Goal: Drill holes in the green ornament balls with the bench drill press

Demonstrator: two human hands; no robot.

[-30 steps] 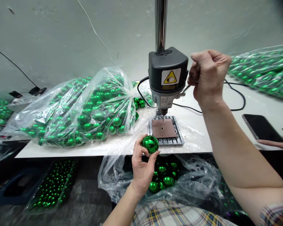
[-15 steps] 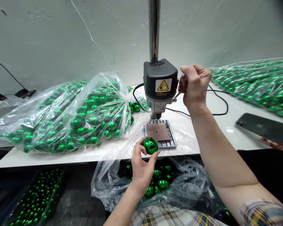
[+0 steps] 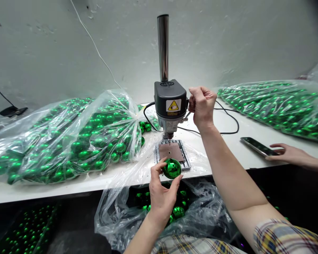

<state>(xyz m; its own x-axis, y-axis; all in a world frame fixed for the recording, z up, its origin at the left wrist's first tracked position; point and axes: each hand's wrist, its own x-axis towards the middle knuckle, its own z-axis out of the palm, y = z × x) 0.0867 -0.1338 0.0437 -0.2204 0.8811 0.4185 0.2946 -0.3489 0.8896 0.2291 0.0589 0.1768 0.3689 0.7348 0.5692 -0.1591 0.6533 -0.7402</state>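
Between the thumb and fingers of my left hand is a shiny green bauble, in front of the base of a small drill press. My right hand is closed in a fist around the drill press lever, whose end is hidden inside the fingers. A thin bit points down from the chuck, over a brown board with a small hole. That board lies on the slotted metal base, which is strewn with dark shavings.
Clear bags of green baubles lie on the white table, a left bag and a right bag. An open plastic bag with more baubles hangs below the table edge. At right another person's hand touches a phone. A black cable runs behind.
The other person's phone has come down from a raised tilt to lie flatter by the table, and more of that hand shows. My view has shifted; both my hands keep their holds.
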